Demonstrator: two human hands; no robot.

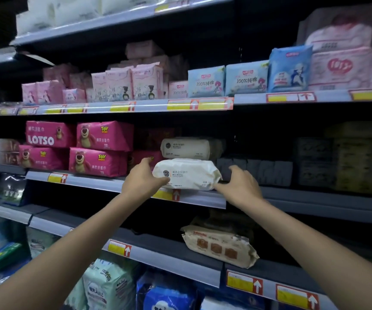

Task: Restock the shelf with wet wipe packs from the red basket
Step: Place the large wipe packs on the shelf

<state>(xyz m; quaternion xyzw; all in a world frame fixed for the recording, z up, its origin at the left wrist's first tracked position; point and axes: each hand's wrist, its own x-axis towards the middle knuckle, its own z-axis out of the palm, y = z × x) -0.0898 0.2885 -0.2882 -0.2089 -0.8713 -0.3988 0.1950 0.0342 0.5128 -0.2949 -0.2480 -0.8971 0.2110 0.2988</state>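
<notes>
Dim supermarket shelving filled the view, with grey metal tiers carrying yellow-and-red price tags along their front rails. On the middle shelf (79,181) a white wet wipe pack (187,174) lay lengthwise at the front edge, just above the rail, and whether its full weight sat on the shelf could not be told. The left hand (146,177) gripped the pack's left end, with the thumb across the front face and the fingers curled round behind it. The right hand (241,184) was at the opposite end, its thumb touching the lower right corner. Its fingers arched just beside that end, and whether they closed on the pack could not be told. A second white pack (187,148) of the same kind sat directly behind and above the held one, deeper on the same shelf. To the left, stacked two high on that shelf, stood pink Lotso packs (100,148) printed with a bear. The tier above carried pale blue packs (245,78) among rows of pink ones. On the tier below, a beige pack (219,245) lay tilted towards the front edge, beneath the right forearm.
</notes>
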